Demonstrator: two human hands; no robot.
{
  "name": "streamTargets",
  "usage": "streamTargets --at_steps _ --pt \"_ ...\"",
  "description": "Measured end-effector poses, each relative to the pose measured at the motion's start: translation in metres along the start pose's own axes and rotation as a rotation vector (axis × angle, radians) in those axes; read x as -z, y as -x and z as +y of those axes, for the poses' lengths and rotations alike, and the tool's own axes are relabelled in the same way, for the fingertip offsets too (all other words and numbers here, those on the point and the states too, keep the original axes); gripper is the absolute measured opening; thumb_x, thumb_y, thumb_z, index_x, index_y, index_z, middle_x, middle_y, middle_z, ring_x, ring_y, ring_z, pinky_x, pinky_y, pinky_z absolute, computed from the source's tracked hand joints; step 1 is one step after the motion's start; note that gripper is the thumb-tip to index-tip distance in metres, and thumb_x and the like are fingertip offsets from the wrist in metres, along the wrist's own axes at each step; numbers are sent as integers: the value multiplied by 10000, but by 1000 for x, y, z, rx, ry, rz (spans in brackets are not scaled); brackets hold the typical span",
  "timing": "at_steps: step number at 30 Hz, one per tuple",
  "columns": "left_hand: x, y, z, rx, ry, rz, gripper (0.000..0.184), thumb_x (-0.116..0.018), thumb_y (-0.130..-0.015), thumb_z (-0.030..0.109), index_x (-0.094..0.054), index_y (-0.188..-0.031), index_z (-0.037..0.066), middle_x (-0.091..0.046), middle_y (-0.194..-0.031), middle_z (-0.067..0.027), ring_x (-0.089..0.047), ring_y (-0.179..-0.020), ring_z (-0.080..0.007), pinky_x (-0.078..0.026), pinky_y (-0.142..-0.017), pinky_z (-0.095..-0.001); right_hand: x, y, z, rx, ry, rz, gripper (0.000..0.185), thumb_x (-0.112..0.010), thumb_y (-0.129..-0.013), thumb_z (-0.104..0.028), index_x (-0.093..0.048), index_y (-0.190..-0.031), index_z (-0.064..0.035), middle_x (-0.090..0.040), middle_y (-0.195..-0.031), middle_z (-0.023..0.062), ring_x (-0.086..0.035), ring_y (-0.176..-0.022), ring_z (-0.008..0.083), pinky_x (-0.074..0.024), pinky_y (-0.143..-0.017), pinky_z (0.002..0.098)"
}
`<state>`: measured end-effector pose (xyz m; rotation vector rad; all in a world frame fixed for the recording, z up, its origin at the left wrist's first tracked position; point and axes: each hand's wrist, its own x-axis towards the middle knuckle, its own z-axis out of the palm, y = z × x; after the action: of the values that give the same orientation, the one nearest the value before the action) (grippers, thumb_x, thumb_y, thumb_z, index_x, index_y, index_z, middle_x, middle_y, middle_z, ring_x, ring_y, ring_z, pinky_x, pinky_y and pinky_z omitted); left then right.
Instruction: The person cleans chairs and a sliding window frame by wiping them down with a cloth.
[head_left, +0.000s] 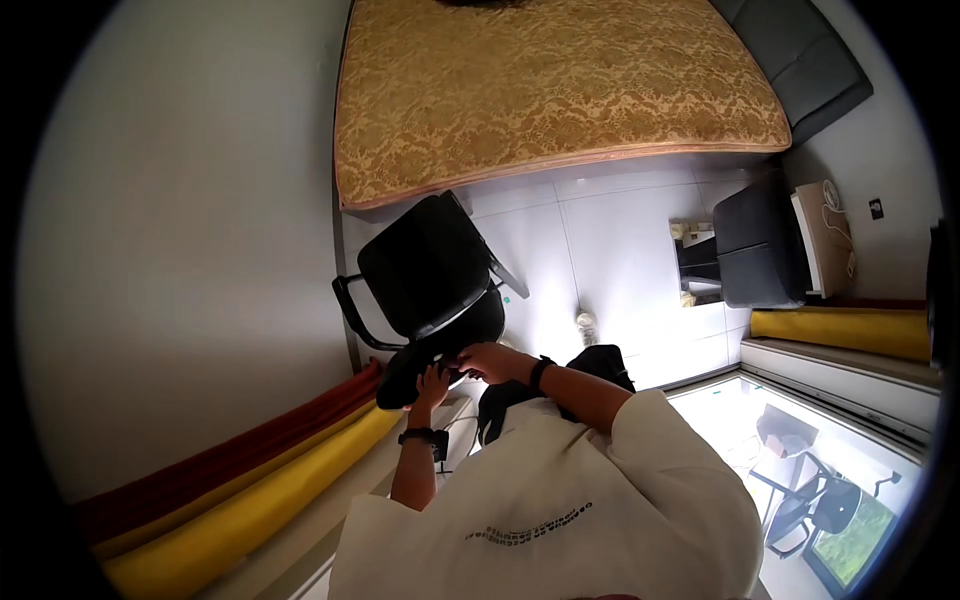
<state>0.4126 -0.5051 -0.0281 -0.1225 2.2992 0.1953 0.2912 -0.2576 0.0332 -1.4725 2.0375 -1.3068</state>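
A black chair (425,265) with looped armrests stands close in front of me, near the wall. My left hand (431,386) lies on a rounded black padded part (400,380) of the chair, its fingers stretched out. Just to the right of it, my right hand (488,361) is closed at the edge of the same part, with its fingers bent together. Whatever is between those fingers is too small and dark to make out. I wear a dark watch on my left wrist and a dark band on my right.
A bed with a gold patterned mattress (560,100) lies ahead. A dark padded stool (760,245) stands at the right beside a small cabinet (825,240). Yellow curtains (250,510) hang at left. A clear bottle-like object (586,326) is on the tiled floor (620,240).
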Motion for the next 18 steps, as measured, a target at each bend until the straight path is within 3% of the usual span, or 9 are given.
streamTargets --at_steps 1,2,4,6,11,12,14,16,18 --pt "-1 -4 -3 3 34 -4 415 -307 -1014 357 -427 -1389 230 -257 -1557 -172 -181 -1459 -372 -110 -1158 -591 13 6 7 -7 25 32 386 -662 -699 -29 -677 -1081 -88 -628 -1048 114 -592 -1019 330 -500 -854 429" --pt "7 -3 1 -13 -83 -12 411 -331 -1005 314 -437 -1385 199 -317 -1523 -169 -262 -1429 -377 -205 -1137 -596 24 14 13 -129 57 32 417 -650 -714 -27 -665 -1124 -102 -627 -1062 117 -591 -1026 333 -499 -858 432" --pt "21 -3 11 -22 -152 -35 418 -344 -1001 305 -439 -1383 164 -349 -1497 -177 -308 -1404 -376 -263 -1118 -583 36 43 37 -403 121 73 466 -622 -750 -24 -632 -1202 -134 -626 -1082 128 -593 -1026 333 -493 -861 431" --pt "31 -2 21 10 -213 -88 461 -379 -989 327 -424 -1392 108 -385 -1468 -199 -351 -1377 -390 -318 -1102 -563 59 79 61 -503 141 45 358 -623 -766 -44 -679 -1110 -123 -642 -978 143 -620 -955 325 -497 -829 420" --pt "66 -28 141 240 339 87 700 -487 -954 475 -341 -1449 3 -403 -1451 -271 -341 -1361 -470 -303 -1118 -531 162 178 31 -620 -49 156 341 -651 -671 -53 -715 -1002 -108 -676 -949 129 -640 -914 343 -515 -784 423" --pt "77 -37 172 197 214 57 851 -484 -916 597 -243 -1503 31 -357 -1480 -285 -332 -1373 -455 -259 -1136 -532 187 198 14 -626 -152 198 346 -635 -669 -41 -712 -1001 -105 -678 -966 132 -643 -923 333 -517 -794 413" --pt "99 -71 225 -133 342 -230 850 -561 -899 569 -228 -1514 86 -331 -1503 -266 -369 -1368 -401 -282 -1124 -517 211 239 7 -627 -200 349 414 -659 -672 -33 -676 -1082 -92 -678 -1073 128 -655 -969 305 -523 -863 381" --pt "158 -21 349 -222 848 -378 920 -708 -851 473 -163 -1522 157 -397 -1464 -203 -434 -1322 -312 -359 -1057 -521 235 271 -12 -593 -181 526 457 -660 -685 -22 -645 -1137 -89 -672 -1105 126 -652 -993 303 -520 -886 375" --pt "155 -37 427 -578 810 -273 933 -745 -851 274 -111 -1529 180 -404 -1439 -163 -439 -1315 -283 -430 -998 -472 267 294 -44 -569 -190 666 580 -656 -718 21 -548 -1280 -77 -665 -1149 130 -644 -1054 294 -508 -937 369"
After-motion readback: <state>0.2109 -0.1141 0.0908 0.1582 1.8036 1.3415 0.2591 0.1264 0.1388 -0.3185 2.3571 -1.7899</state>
